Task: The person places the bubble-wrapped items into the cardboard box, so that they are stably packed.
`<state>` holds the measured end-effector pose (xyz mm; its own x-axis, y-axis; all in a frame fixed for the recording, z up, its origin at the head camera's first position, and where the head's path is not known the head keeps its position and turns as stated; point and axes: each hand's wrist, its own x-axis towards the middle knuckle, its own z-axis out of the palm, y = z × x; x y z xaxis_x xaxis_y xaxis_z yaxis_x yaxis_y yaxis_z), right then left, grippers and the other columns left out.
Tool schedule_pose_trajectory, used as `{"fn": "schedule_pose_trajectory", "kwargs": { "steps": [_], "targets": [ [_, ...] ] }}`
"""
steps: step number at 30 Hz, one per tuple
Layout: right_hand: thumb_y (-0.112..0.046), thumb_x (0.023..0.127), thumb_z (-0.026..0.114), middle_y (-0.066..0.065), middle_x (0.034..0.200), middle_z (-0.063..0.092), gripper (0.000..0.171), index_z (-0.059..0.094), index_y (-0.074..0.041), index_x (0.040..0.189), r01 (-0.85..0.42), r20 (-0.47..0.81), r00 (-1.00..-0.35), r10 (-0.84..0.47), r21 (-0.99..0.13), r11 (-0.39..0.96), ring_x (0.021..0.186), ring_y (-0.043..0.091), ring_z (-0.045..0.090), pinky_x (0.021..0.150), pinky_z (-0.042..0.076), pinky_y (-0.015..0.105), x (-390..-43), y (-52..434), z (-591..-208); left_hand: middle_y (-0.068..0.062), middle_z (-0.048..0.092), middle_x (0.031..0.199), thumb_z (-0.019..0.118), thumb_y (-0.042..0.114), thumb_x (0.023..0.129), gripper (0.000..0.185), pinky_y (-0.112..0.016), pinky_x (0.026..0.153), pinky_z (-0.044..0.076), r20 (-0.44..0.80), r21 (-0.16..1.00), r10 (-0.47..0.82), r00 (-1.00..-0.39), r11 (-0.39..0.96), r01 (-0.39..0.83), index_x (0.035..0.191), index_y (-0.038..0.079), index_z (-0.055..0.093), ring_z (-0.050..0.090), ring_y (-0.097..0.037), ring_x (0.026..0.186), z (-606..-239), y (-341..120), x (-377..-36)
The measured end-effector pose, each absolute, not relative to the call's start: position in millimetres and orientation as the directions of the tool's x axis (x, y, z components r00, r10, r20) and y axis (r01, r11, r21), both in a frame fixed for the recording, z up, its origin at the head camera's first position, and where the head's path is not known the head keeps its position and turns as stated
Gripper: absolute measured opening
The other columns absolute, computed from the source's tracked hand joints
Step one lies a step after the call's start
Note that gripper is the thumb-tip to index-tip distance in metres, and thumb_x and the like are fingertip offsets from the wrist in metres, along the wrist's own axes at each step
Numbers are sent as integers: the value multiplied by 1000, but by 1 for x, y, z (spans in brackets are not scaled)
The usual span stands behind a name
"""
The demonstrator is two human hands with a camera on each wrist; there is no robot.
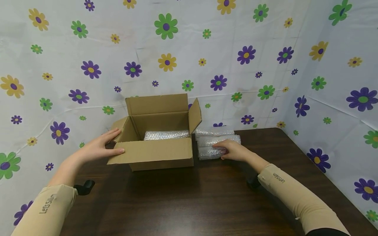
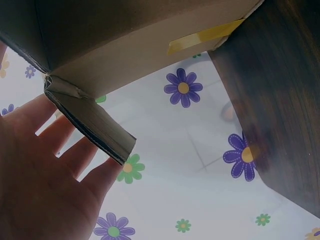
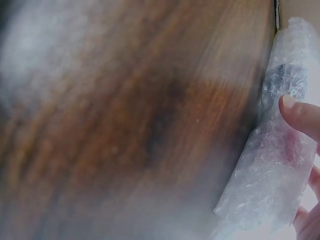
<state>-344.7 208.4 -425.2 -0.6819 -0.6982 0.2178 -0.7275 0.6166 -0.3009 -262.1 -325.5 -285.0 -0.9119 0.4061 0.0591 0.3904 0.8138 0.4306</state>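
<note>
An open cardboard box (image 1: pixel 162 165) stands on the table, flaps spread outward. My left hand (image 1: pixel 100 146) is at its left corner, straight fingers on the left flap (image 2: pixel 102 122) and the thumb touching the front flap (image 1: pixel 153 150). Inside lies a silvery bubble-wrapped roll (image 1: pixel 166 135), its lower part hidden by the front flap. Right of the box, my right hand (image 1: pixel 234 150) grips the nearest bubble-wrapped roll (image 3: pixel 267 165) with the thumb along its near side. Dark and reddish patches show through the wrap. More bubble-wrapped rolls (image 1: pixel 217 131) lie just behind it.
The dark wooden table (image 1: pixel 183 203) reaches toward me and to the right. A white sheet (image 1: pixel 189 46) printed with flowers hangs right behind the box and along the right side. Yellow tape (image 2: pixel 207 36) marks the box's outside.
</note>
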Motion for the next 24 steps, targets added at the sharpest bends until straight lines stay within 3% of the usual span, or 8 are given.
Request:
{"fn": "schedule_pose_trajectory", "kwargs": {
  "steps": [12,19,24],
  "targets": [
    [-6,82,77,8,130,61,54,60,-10,133,-704,197,-699,-688,-356,614,108,21,59,92,50,41,-340,210,-415,-24,15,158,70,41,87,91,-73,101,20,59,430,405,-912,815,390,154,4,21,15,-50,140,-285,-326,-263],
    [-3,83,75,10,128,61,53,60,-10,134,-687,190,-706,-683,-418,594,91,15,60,79,55,31,-332,210,-398,-24,15,158,70,41,87,91,-72,101,20,60,432,411,-910,811,395,154,4,21,14,-50,140,-285,-326,-263],
    [-3,83,75,11,129,61,53,60,-10,133,-693,196,-698,-689,-429,580,93,15,62,78,56,30,-327,212,-386,-24,16,157,70,41,87,91,-72,102,20,62,429,410,-910,813,395,154,4,22,15,-50,140,-285,-326,-263]
  ]
}}
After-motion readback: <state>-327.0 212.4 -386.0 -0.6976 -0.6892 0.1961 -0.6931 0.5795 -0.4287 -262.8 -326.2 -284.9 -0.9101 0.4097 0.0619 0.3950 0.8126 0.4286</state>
